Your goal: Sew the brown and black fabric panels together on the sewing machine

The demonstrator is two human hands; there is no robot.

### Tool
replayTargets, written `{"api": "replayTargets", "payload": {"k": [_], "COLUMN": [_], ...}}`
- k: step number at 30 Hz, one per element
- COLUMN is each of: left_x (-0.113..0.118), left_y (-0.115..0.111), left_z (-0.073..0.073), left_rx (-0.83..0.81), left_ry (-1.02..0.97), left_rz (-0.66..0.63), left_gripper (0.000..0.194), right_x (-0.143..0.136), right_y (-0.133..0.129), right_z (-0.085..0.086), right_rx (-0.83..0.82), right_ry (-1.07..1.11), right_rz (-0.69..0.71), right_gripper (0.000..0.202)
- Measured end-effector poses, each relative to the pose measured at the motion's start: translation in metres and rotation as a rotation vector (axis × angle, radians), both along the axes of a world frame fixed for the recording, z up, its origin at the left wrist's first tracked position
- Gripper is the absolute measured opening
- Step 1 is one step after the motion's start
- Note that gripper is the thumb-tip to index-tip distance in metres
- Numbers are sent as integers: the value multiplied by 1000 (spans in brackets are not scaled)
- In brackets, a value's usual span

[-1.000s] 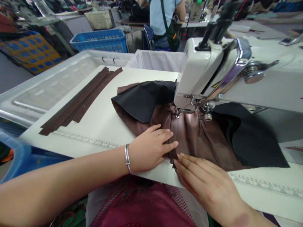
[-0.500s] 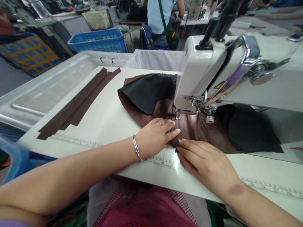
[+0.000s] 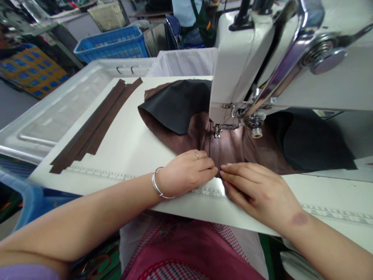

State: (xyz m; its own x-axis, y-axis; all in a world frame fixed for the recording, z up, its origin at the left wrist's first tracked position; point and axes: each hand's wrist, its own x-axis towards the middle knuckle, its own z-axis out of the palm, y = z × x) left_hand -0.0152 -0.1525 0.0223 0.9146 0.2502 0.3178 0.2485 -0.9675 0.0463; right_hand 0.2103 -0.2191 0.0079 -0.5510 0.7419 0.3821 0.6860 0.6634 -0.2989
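Note:
A dark brown leather piece (image 3: 230,149) with a black underside (image 3: 171,105) lies folded beneath the presser foot (image 3: 217,132) of a white sewing machine (image 3: 233,66). At its near edge, in front of the foot, my left hand (image 3: 188,170) has its fingers curled together and pinches the material. Close beside it, my right hand (image 3: 253,186) grips the same edge with fingers pressed together, its thumb mostly hidden below. The two sets of fingertips almost meet at a seam line running toward the foot. Whether the needle is in the leather I cannot tell.
Brown strips (image 3: 96,128) lie at the left of the white tabletop (image 3: 125,144), which has a printed ruler (image 3: 96,172) along its front. Beyond are a clear plastic bin (image 3: 40,124), a blue basket (image 3: 113,44) and a seated person (image 3: 189,19).
My left hand has drawn back from beside the presser foot to the leather's near edge, and its fingers have curled in. My right hand stays at the edge. The view has shifted slightly.

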Motion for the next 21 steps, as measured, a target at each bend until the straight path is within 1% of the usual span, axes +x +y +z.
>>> {"api": "replayTargets", "payload": {"k": [4, 7, 10, 14, 21], "left_x": [1, 1, -1, -3, -5], "left_y": [-3, -5, -5, -5, 2], "left_z": [1, 3, 3, 2, 0], "left_rx": [33, 26, -19, -73, -106], "left_ry": [71, 117, 107, 66, 71], "left_rz": [-1, 0, -16, -44, -4], "left_gripper": [29, 29, 26, 21, 19], "right_x": [1, 3, 3, 1, -1], "right_y": [0, -2, -4, -6, -2], "right_z": [0, -1, -1, 2, 9], "right_rx": [-14, -33, -40, -45, -53], "right_ry": [-7, 2, -2, -45, -102], "right_rz": [7, 27, 47, 31, 27], "right_gripper": [26, 25, 26, 27, 28]}}
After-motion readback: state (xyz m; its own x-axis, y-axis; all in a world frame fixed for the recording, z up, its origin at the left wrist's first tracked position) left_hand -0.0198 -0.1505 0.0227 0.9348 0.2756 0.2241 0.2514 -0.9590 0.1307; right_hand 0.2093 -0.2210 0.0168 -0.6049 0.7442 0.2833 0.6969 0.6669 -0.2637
